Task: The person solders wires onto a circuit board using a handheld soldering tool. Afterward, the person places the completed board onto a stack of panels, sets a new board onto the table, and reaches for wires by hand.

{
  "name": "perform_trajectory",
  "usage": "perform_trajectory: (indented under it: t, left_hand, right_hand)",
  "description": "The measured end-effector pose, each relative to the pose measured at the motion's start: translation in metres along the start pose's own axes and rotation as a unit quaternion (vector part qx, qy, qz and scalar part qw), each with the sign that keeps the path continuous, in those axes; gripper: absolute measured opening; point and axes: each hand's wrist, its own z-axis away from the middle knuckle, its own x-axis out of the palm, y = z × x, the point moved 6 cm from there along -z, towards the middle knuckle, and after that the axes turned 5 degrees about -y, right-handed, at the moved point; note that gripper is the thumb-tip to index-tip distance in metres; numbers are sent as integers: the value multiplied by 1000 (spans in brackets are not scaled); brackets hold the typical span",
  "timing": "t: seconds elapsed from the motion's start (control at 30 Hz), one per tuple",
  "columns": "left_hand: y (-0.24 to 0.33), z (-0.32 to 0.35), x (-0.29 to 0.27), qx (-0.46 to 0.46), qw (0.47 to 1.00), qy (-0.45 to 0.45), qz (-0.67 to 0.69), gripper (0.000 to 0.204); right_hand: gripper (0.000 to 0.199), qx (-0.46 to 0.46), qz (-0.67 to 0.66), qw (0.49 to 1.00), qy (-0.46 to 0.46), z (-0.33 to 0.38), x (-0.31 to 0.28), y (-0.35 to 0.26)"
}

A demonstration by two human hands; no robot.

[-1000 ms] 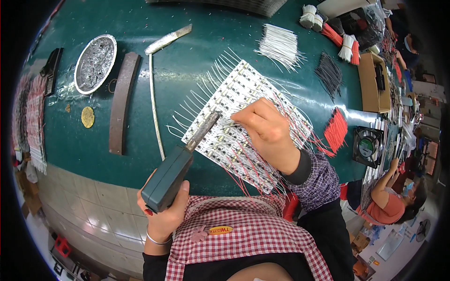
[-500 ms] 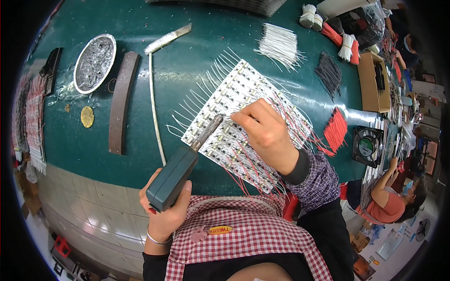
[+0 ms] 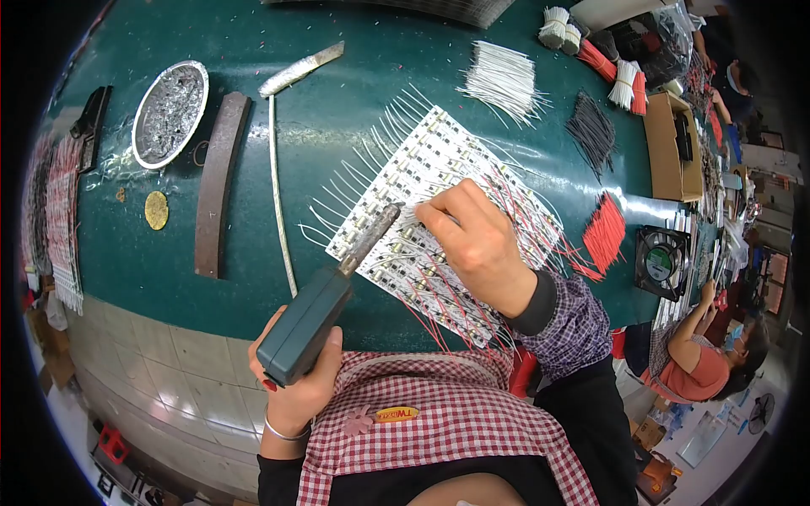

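Observation:
My left hand (image 3: pixel 308 392) is closed round a soldering gun (image 3: pixel 304 325) with a dark green body and a long, blackened metal tip. That tip lies over a white panel of small circuit boards (image 3: pixel 433 135), close to the fingertips of my right hand (image 3: pixel 479 244). Thumb and forefinger of the right hand are pinched together on what looks like a thin white wire, mostly hidden by the fingers. White wires fan out from the panel's upper left edge; red and white ones trail over its right and lower parts.
Bundles of white wires (image 3: pixel 500 80), black wires (image 3: pixel 591 131) and red wires (image 3: pixel 604 232) lie right of the panel. Leftward are a solder wire strip (image 3: pixel 277 194), a brown curved bar (image 3: pixel 221 185) and an oval dish (image 3: pixel 139 126). A small fan (image 3: pixel 661 263) and another person (image 3: pixel 704 358) are at right.
The soldering gun and my left hand have shifted slightly left, its tip drawing a little back from the right fingertips. The right hand has barely moved.

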Motion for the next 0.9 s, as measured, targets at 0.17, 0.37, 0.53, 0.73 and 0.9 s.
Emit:
perform_trajectory:
  t: [0.17,0.37,0.53,0.73,0.9]
  left_hand:
    - [-9,6,-2,-32,999,12,36,19]
    - [-5,6,-6,-20,1000,13,13,23]
    - [-7,8,-10,-17,999,28,13,25]
    - [-10,11,-10,-24,999,30,26,23]
    - [-6,9,-13,-15,999,28,30,20]
  right_hand:
    - [31,4,-3,1000,-5,0,2,0]
    - [28,-18,11,1000,11,0,-4,0]
    - [33,-31,-9,999,35,3,-8,-12]
    - [33,-7,-55,997,46,3,3,-10]
    - [33,-2,-53,998,35,2,6,-10]
